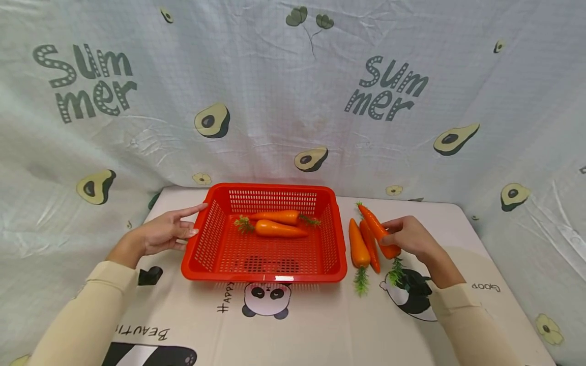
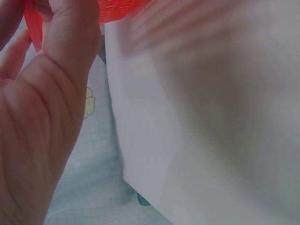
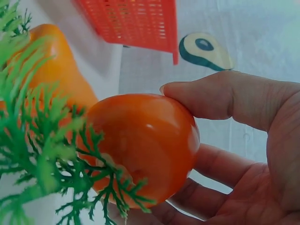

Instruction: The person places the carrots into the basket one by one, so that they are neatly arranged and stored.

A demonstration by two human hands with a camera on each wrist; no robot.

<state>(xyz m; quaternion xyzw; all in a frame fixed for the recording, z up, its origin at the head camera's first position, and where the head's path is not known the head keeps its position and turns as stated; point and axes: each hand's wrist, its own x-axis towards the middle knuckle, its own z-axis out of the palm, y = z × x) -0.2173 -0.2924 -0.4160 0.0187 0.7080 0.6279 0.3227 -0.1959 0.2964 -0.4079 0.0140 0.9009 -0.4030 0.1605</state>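
A red plastic basket (image 1: 264, 277) with mesh sides stands on the table, two carrots lying in it: one carrot (image 1: 276, 217) behind, the other carrot (image 1: 280, 230) in front. My left hand (image 1: 162, 234) holds the basket's left rim; in the left wrist view the red rim (image 2: 33, 26) runs between thumb and fingers. Right of the basket, my right hand (image 1: 409, 235) grips a carrot (image 3: 145, 145) near its thick leafy end, thumb on one side and fingers on the other. Beside that one lie a thick carrot (image 1: 358, 244) and a thinner carrot (image 1: 372, 250), which it partly covers.
The table (image 1: 316, 330) wears a pale cloth printed with pandas and lettering. Behind it hangs a white curtain (image 1: 265, 127) with avocado prints, close to the table's far edge and around its sides.
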